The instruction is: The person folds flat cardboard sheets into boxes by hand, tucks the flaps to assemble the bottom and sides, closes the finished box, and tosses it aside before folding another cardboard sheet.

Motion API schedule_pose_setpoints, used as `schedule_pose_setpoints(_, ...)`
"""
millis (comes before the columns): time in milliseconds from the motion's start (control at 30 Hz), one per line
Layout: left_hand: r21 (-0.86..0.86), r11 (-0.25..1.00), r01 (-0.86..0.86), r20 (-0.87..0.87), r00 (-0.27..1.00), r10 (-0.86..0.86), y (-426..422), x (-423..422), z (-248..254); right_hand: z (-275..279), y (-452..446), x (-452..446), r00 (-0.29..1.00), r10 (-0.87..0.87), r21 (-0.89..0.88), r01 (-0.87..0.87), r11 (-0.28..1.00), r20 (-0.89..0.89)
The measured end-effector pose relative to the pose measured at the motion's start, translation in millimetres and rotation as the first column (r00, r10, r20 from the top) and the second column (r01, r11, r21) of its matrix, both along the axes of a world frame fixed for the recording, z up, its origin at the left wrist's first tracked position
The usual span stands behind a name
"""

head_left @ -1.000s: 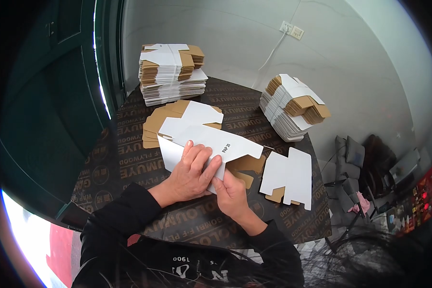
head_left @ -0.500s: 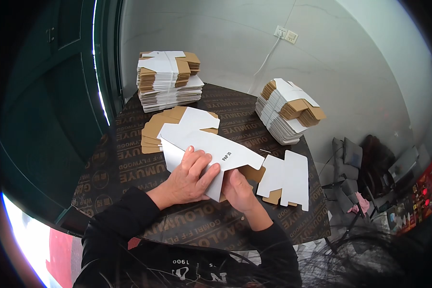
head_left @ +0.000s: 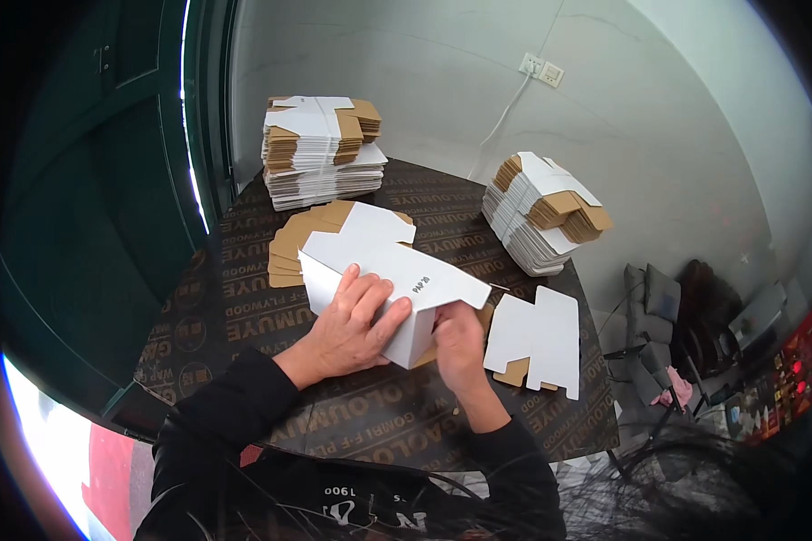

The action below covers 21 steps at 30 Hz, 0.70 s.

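A white cardboard box (head_left: 397, 268), partly folded up and marked "PAP 20", sits in front of me above the table. My left hand (head_left: 356, 320) grips its near side, thumb and fingers spread over the top edge and side wall. At the box's right end, my right hand (head_left: 460, 347) has its fingers curled in under the top panel, against the end flaps. Those fingertips are hidden by the box. Just behind and left lie several flat carton blanks (head_left: 299, 242), brown side showing. Another flat white blank (head_left: 550, 338) rests right of my right hand.
A tall strapped stack of folded cartons (head_left: 320, 153) stands at the back left of the dark printed plywood table (head_left: 352, 415). A second bundle of cartons (head_left: 537, 216) leans at the back right. A wall socket (head_left: 541, 69) with a plugged-in cable is behind.
My right hand has turned and pushed its fingers further into the box's right end. The end wall now stands squarer there. My left hand keeps its hold.
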<state>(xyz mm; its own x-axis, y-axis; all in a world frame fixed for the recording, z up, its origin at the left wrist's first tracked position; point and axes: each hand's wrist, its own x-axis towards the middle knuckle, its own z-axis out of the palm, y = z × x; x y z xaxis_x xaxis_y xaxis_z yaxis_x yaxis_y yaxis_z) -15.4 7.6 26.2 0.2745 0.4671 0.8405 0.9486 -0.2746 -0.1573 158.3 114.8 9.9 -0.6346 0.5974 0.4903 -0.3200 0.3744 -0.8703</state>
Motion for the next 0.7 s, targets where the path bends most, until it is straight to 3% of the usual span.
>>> schedule_pose_setpoints(33,0.004,1.000,-0.005,0.001,1.000,0.005,0,-3,0,3,2,2,1.000,0.005,0.004,-0.005,1.000,0.001)
schedule_pose_setpoints(100,-0.024,0.998,-0.054,0.017,0.998,0.054,0,-9,0,13,4,8,0.967,0.188,-0.221,-0.223,0.950,-0.170)
schedule_pose_setpoints(167,-0.055,0.994,-0.096,0.029,0.995,0.098,0,-13,1,24,4,11,0.877,0.307,-0.391,-0.446,0.805,-0.370)
schedule_pose_setpoints(333,-0.093,0.994,-0.053,-0.018,0.998,0.052,-2,-9,2,40,3,16,0.851,0.449,-0.579,-0.518,0.629,-0.273)
schedule_pose_setpoints(367,-0.093,0.994,-0.050,-0.019,0.999,0.049,-1,-8,0,40,3,15,0.852,0.447,-0.578,-0.517,0.631,-0.274)
schedule_pose_setpoints(500,-0.084,0.996,-0.021,-0.057,0.998,0.017,3,-3,-12,36,-3,2,0.998,-0.022,-0.570,-0.012,0.821,-0.052)
schedule_pose_setpoints(700,-0.170,0.984,0.056,-0.055,0.996,-0.066,-7,-4,0,37,-6,11,0.957,-0.006,-0.588,-0.173,0.790,-0.289)
